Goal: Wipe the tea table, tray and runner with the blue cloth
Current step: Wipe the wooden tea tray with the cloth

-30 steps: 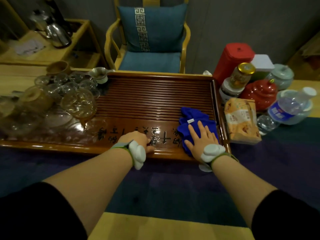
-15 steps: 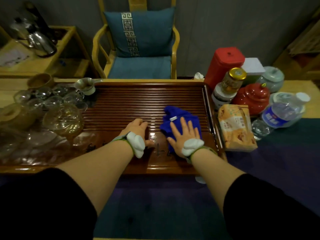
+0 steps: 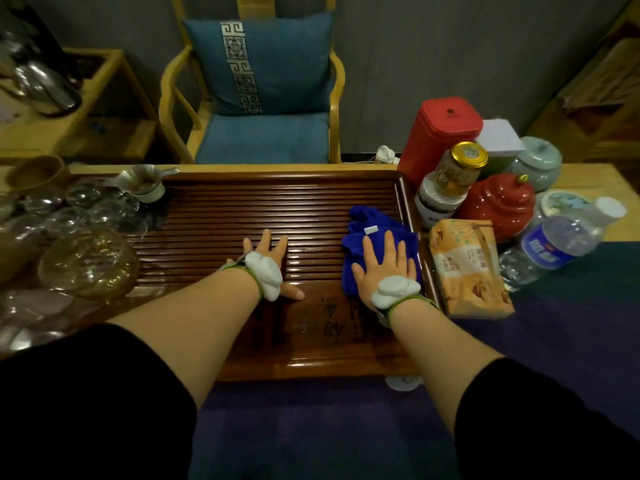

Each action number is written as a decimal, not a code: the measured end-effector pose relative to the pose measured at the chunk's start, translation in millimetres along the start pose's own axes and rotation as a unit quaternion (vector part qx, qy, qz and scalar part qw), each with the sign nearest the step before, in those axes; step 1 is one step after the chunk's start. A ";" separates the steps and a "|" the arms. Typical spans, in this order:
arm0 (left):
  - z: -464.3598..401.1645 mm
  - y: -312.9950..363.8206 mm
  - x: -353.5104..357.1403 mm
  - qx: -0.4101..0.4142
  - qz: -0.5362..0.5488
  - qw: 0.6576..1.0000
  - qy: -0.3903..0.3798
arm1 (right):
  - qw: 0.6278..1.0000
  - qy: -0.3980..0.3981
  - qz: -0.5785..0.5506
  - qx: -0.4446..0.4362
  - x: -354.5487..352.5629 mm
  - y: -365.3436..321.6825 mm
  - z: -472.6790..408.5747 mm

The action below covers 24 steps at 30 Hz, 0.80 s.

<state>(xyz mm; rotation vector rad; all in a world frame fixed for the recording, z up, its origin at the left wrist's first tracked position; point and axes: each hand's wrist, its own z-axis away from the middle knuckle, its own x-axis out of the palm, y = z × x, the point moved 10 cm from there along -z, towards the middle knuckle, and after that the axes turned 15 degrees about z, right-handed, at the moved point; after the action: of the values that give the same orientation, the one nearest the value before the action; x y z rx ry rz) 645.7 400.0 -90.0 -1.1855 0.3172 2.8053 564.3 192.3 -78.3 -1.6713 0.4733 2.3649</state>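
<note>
Head view: right hand grip flat, fingers straight, atop blue cloth on tray

tray: glossy slatted wood | blue cloth: soft, perhaps terry | cups: clear glass

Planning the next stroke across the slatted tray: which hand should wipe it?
The right hand: it already lies flat on the blue cloth at the tray's right end. The left hand rests bare on the slats, steadying the tray.
</note>
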 end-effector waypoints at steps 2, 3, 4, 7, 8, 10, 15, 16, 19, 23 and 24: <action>-0.8 1.7 0.2 0.004 0.004 1.000 -0.005 | 1.000 -0.006 -0.002 -0.010 3.1 -0.1 3.4; -0.6 2.3 0.0 0.006 0.009 1.000 -0.005 | 1.000 -0.009 -0.002 -0.015 4.6 2.0 5.5; -0.2 2.7 -0.3 0.008 0.014 1.000 -0.005 | 1.000 -0.005 -0.001 -0.018 5.4 4.3 7.8; 3.1 6.4 -3.4 0.008 0.016 1.000 -0.007 | 1.000 0.015 0.001 -0.021 4.1 6.7 9.4; 4.3 8.4 -4.9 0.007 0.011 1.000 -0.007 | 1.000 0.013 -0.001 -0.019 2.7 6.1 4.6; 6.5 11.5 -6.3 0.004 0.001 1.000 -0.011 | 1.000 -0.003 -0.009 -0.007 -1.5 5.3 -12.8; 10.0 12.8 -5.4 0.010 0.018 1.000 -0.014 | 1.000 -0.016 -0.009 0.000 -20.8 3.4 -65.6; 10.3 13.1 -5.6 0.011 0.022 1.000 -0.013 | 1.000 -0.020 -0.010 -0.003 -23.8 3.1 -73.2; 11.3 13.2 -7.3 0.008 0.015 1.000 -0.012 | 1.000 -0.023 -0.008 -0.006 -30.9 3.5 -81.1; 13.9 15.6 -7.6 0.004 0.004 1.000 -0.016 | 1.000 0.011 0.002 0.013 -26.1 7.7 -54.0; 14.6 15.3 -8.0 0.003 0.004 1.000 -0.016 | 0.999 0.024 0.007 0.022 -23.0 8.5 -45.1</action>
<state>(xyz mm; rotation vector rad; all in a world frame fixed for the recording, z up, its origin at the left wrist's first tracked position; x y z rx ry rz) 638.7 388.4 -72.0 -1.1393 0.3287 2.8259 608.6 167.9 -69.3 -1.7132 0.5411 2.3120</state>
